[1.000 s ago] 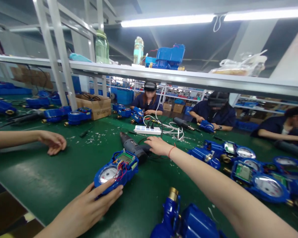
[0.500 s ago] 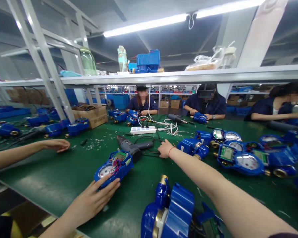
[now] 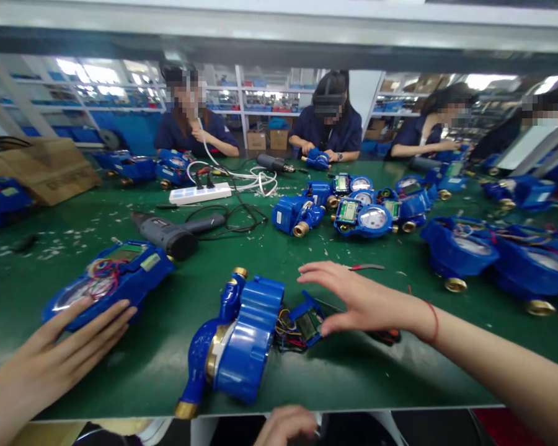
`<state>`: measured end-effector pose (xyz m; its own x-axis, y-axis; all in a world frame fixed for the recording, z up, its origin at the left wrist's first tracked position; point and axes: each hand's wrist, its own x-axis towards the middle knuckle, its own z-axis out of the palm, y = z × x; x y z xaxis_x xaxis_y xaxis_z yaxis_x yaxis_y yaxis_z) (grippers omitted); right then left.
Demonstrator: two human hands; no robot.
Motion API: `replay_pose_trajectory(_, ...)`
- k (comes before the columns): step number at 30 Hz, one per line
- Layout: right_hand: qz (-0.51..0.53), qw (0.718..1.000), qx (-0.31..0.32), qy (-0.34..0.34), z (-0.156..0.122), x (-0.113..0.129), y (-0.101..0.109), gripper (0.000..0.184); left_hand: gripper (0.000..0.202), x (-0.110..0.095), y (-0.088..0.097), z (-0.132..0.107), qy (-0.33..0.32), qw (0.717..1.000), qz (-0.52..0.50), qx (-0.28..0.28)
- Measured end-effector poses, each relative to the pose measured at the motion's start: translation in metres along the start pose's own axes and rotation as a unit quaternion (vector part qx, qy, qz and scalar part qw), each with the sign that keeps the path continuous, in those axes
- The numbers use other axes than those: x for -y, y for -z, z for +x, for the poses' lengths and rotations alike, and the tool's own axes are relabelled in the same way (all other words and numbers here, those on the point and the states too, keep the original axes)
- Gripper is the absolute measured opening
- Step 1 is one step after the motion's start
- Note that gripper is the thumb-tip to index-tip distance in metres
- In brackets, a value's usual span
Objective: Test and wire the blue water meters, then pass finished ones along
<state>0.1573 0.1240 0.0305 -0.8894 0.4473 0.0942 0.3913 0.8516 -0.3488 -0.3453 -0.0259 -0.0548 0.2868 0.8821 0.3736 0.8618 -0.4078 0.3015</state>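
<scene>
My left hand lies with spread fingers on the lower edge of a blue water meter, whose open top shows a circuit board and red and blue wires. My right hand hovers empty, its fingertips near a small blue-framed circuit module with coloured wires. Beside that module lies a blue meter body with brass ends. A thin red-handled tool lies above my right fingers. Another person's hand shows below the bench's near edge.
A grey heat gun and a white power strip with tangled cords lie on the green bench. Several blue meters fill the right side. Co-workers sit across the bench. A cardboard box stands far left.
The view has swung down and around the bench. My right hand has moved from beside the heat gun to the small module. My left hand stays on the meter.
</scene>
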Motion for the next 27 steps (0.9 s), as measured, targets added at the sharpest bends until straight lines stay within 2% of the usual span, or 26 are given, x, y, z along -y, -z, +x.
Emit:
replay_pose_trajectory(2, 0.007, 1.000, 0.009, 0.015, -0.022, 0.005, -0.019, 0.091, 0.042, -0.001, 0.001, -0.002, 0.067, 0.997, -0.031, -0.023)
replay_pose_trajectory(3, 0.012, 1.000, 0.012, 0.018, -0.027, 0.006, -0.028, 0.094, 0.040, -0.003, 0.003, -0.001, 0.100, 0.993, -0.049, -0.030)
replay_pose_trajectory(5, 0.028, 0.999, 0.009, 0.022, -0.026, 0.004, -0.045, 0.089, 0.038, -0.014, 0.008, 0.006, 0.153, 0.983, -0.095, -0.043)
replay_pose_trajectory(6, 0.041, 0.999, 0.004, 0.023, -0.023, 0.002, -0.050, 0.084, 0.038, -0.027, 0.009, 0.013, 0.175, 0.975, -0.126, -0.048)
replay_pose_trajectory(8, 0.071, 0.997, -0.010, 0.019, -0.016, -0.002, -0.057, 0.075, 0.040, -0.073, 0.000, 0.032, 0.228, 0.947, -0.219, -0.059)
replay_pose_trajectory(9, 0.088, 0.996, -0.022, 0.014, -0.014, -0.003, -0.058, 0.074, 0.042, -0.105, -0.011, 0.044, 0.260, 0.918, -0.293, -0.062)
replay_pose_trajectory(10, 0.106, 0.994, -0.036, 0.004, -0.012, -0.003, -0.058, 0.076, 0.044, -0.140, -0.027, 0.056, 0.295, 0.872, -0.381, -0.083)
replay_pose_trajectory(12, 0.147, 0.986, -0.072, -0.029, -0.014, 0.001, -0.060, 0.082, 0.049, -0.213, -0.069, 0.078, 0.366, 0.737, -0.544, -0.161)
replay_pose_trajectory(14, 0.187, 0.975, -0.104, -0.065, -0.019, 0.011, -0.064, 0.081, 0.046, -0.271, -0.111, 0.096, 0.370, 0.706, -0.585, -0.149)
replay_pose_trajectory(16, 0.219, 0.965, -0.119, -0.087, -0.027, 0.026, -0.069, 0.075, 0.046, -0.302, -0.139, 0.109, 0.373, 0.685, -0.609, -0.146)
replay_pose_trajectory(17, 0.232, 0.961, -0.122, -0.090, -0.030, 0.033, -0.071, 0.073, 0.049, -0.309, -0.147, 0.115, 0.376, 0.672, -0.620, -0.146)
replay_pose_trajectory(19, 0.248, 0.955, -0.130, -0.093, -0.038, 0.043, -0.071, 0.076, 0.054, -0.313, -0.152, 0.123, 0.392, 0.621, -0.661, -0.157)
replay_pose_trajectory(22, 0.229, 0.948, -0.180, -0.130, -0.053, 0.031, -0.056, 0.071, 0.053, -0.310, -0.147, 0.132, 0.412, 0.533, -0.713, -0.193)
replay_pose_trajectory(23, 0.208, 0.944, -0.205, -0.155, -0.059, 0.019, -0.049, 0.064, 0.052, -0.310, -0.146, 0.134, 0.411, 0.520, -0.720, -0.204)
replay_pose_trajectory(24, 0.178, 0.938, -0.234, -0.182, -0.065, 0.004, -0.041, 0.056, 0.052, -0.310, -0.145, 0.134, 0.404, 0.520, -0.723, -0.208)
replay_pose_trajectory(27, 0.067, 0.928, -0.274, -0.244, -0.083, -0.043, -0.026, 0.057, 0.051, -0.311, -0.148, 0.134, 0.374, 0.524, -0.737, -0.208)
